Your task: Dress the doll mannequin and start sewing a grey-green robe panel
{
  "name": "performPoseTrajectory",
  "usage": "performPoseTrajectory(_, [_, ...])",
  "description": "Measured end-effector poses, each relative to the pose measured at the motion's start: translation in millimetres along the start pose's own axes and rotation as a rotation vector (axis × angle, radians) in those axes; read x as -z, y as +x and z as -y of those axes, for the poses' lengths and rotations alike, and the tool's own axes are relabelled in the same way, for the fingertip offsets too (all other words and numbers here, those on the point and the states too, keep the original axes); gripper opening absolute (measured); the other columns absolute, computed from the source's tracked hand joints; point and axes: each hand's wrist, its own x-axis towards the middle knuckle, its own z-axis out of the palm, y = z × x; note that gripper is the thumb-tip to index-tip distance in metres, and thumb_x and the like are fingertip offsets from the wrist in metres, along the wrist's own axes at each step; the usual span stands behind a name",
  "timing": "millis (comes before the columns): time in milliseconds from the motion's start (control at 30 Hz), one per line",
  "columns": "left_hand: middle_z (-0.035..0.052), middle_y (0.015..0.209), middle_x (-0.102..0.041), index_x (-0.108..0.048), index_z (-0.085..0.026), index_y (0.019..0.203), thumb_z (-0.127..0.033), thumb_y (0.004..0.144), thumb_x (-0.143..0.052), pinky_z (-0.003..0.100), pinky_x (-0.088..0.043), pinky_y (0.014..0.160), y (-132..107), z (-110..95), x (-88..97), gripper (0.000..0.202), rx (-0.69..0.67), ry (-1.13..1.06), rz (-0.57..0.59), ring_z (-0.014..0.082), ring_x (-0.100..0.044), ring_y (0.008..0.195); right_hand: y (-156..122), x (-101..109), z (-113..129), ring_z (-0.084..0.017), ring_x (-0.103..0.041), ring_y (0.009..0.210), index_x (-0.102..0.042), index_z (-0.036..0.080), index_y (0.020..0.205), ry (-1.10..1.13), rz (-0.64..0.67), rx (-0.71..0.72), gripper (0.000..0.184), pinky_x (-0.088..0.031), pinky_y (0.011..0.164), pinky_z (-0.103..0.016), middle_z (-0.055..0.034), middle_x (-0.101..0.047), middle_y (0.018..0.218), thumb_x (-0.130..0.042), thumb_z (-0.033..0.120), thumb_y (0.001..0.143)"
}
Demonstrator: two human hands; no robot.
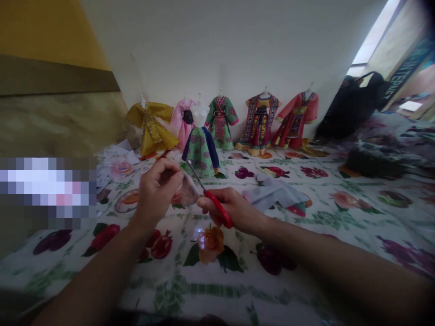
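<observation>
My left hand (157, 192) is closed in a pinch on a small clear plastic piece (188, 190) held above the table. My right hand (234, 210) grips red-handled scissors (212, 199), their blades pointing up and left at the plastic piece. Both hands hover over the floral tablecloth (306, 217). Just behind them stands a small white mannequin in a green and blue dress (201, 147).
A row of doll dresses on stands lines the wall: yellow (152, 127), pink (182, 120), green (220, 120), patterned red (258, 122), red (296, 118). Grey fabric pieces (277, 192) lie right of my hands. Plastic packaging (117, 163) lies left. A black bag (353, 106) sits at the right.
</observation>
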Motion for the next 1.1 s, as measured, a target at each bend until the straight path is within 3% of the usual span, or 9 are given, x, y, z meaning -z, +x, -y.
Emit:
performPoseTrajectory(100, [-0.0014,0.076,-0.060,-0.060,-0.021,0.075,-0.023,0.079,-0.067,0.027,-0.048,0.070,2,5,-1.2,0.008,0.069,-0.144,-0.008,0.0137,-0.057,0.072,2,7,0,-0.010,-0.043,0.053,-0.055,0.017,0.068,-0.171,-0.075,0.066,0.052,-0.031,0.051,-0.025,0.0037,-0.048,0.056,-0.062,0.067,0.081])
performPoseTrajectory(267, [0.0031,0.096,-0.069,-0.057,-0.019,0.074,-0.021,0.075,-0.068,0.033,-0.052,0.084,4,-1,-4.7,0.011,0.199,-0.384,0.026,0.0165,-0.064,0.089,5,19,-1,-0.010,-0.039,0.058,-0.050,0.018,0.066,-0.466,-0.196,0.186,0.049,-0.026,0.054,-0.026,0.0037,-0.046,0.060,-0.062,0.062,0.085])
performPoseTrajectory(333, [0.0037,0.097,-0.069,-0.057,-0.019,0.073,-0.020,0.073,-0.068,0.032,-0.053,0.080,5,-5,-5.3,0.011,0.242,-0.443,0.021,0.0160,-0.064,0.088,5,23,0,-0.010,-0.039,0.058,-0.049,0.019,0.066,-0.529,-0.209,0.181,0.048,-0.025,0.053,-0.026,0.0034,-0.047,0.061,-0.061,0.061,0.086])
performPoseTrajectory(533, [-0.0016,0.068,-0.054,-0.062,-0.023,0.072,-0.019,0.066,-0.071,0.023,-0.043,0.052,5,-8,-3.3,0.011,0.340,-0.472,0.009,0.0109,-0.050,0.060,5,30,4,-0.011,-0.038,0.054,-0.046,0.020,0.070,-0.805,-0.308,0.161,0.039,-0.021,0.054,-0.028,0.0021,-0.049,0.060,-0.060,0.051,0.089])
performPoseTrajectory(767, [-0.0036,0.064,-0.052,-0.060,-0.022,0.077,-0.024,0.067,-0.072,0.020,-0.035,0.044,2,-11,-4.0,0.016,0.473,-0.476,0.112,0.0091,-0.048,0.053,4,33,3,-0.013,-0.042,0.058,-0.055,0.019,0.082,-0.969,-0.334,0.182,0.021,-0.021,0.055,-0.029,-0.0019,-0.057,0.068,-0.055,0.038,0.091])
performPoseTrajectory(967, [-0.0034,0.069,-0.057,-0.061,-0.023,0.090,-0.024,0.068,-0.073,0.019,-0.034,0.042,-1,-6,-4.4,0.025,0.542,-0.430,0.269,0.0092,-0.050,0.052,6,38,1,-0.013,-0.043,0.056,-0.057,0.019,0.083,-1.030,-0.362,0.209,0.024,-0.021,0.055,-0.028,-0.0004,-0.057,0.065,-0.055,0.042,0.091])
performPoseTrajectory(1100, [-0.0041,0.067,-0.058,-0.060,-0.024,0.090,-0.023,0.068,-0.072,0.019,-0.034,0.042,0,-2,-2.3,0.025,0.551,-0.415,0.272,0.0096,-0.050,0.051,5,41,0,-0.016,-0.051,0.060,-0.062,0.019,0.090,-1.164,-0.405,0.240,0.031,-0.022,0.057,-0.029,-0.0038,-0.065,0.071,-0.051,0.047,0.093])
